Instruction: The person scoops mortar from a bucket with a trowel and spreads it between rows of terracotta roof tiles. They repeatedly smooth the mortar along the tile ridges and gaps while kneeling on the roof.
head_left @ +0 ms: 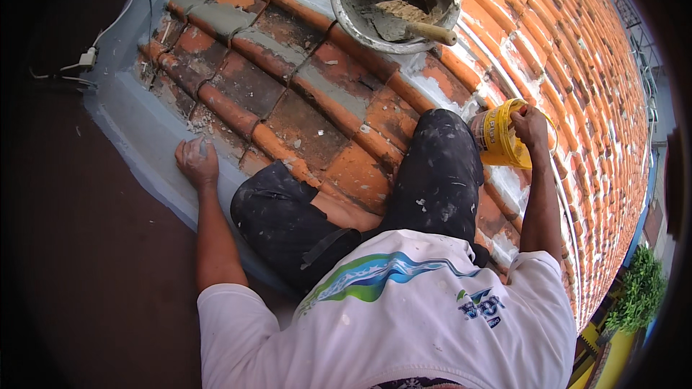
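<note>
My right hand grips the rim of a yellow plastic bucket, which is tipped on its side beside my right knee. Its mouth faces right, and what is inside cannot be made out. On the left, my left hand is closed, fingers curled, at the grey-coated strip along the roof's edge. A small greyish bit shows at its fingers, too small to name. Ahead, a round mortar tub rests on the tiles. In it are a lump of beige mortar and a trowel with a wooden handle.
Orange clay roof tiles run in ridges, some smeared with grey mortar, with loose crumbs on them. A white cable crosses the tiles at right. Upper left, a white plug connector hangs on wires by a dark brown surface.
</note>
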A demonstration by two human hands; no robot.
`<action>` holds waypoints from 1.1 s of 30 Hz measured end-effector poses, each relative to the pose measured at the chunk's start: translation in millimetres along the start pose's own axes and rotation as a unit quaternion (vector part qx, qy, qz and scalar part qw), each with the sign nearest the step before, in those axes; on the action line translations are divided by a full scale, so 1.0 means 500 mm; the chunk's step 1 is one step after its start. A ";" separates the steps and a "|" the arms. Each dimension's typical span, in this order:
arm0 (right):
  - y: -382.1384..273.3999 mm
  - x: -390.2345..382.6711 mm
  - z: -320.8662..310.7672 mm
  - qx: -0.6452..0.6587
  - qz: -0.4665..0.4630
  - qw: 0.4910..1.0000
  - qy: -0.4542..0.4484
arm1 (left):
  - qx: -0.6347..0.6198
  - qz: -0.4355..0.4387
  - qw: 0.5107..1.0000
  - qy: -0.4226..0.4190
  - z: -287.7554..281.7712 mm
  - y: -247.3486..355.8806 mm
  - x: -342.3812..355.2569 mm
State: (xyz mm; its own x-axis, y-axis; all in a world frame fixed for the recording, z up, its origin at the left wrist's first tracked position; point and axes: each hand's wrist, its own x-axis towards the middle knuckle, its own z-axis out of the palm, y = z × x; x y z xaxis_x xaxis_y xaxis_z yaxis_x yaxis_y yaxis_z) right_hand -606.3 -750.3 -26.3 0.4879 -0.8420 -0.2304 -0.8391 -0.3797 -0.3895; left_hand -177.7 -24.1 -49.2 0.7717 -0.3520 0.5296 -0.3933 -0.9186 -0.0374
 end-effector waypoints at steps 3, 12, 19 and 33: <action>0.007 -0.047 -0.045 0.054 -0.019 0.991 0.123 | 0.015 -0.013 1.000 -0.006 -0.001 0.010 0.005; -0.009 -0.133 -0.075 0.133 -0.078 0.964 0.216 | -0.010 0.008 1.000 -0.004 -0.003 0.009 0.010; -0.022 -0.188 -0.097 0.091 -0.129 0.958 0.238 | 0.006 0.004 1.000 -0.009 -0.008 0.011 0.006; -0.019 -0.241 -0.148 0.090 -0.215 0.914 0.332 | 0.000 -0.002 1.000 -0.008 -0.001 0.006 0.002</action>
State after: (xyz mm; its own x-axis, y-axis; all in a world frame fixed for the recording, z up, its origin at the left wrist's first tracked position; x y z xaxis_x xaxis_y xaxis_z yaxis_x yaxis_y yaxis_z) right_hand -674.7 -673.6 71.1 0.4592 -0.6997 0.5474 -0.5223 -0.7111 -0.4708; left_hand -178.3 -26.9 -48.5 0.7813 -0.3511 0.5160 -0.3906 -0.9199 -0.0344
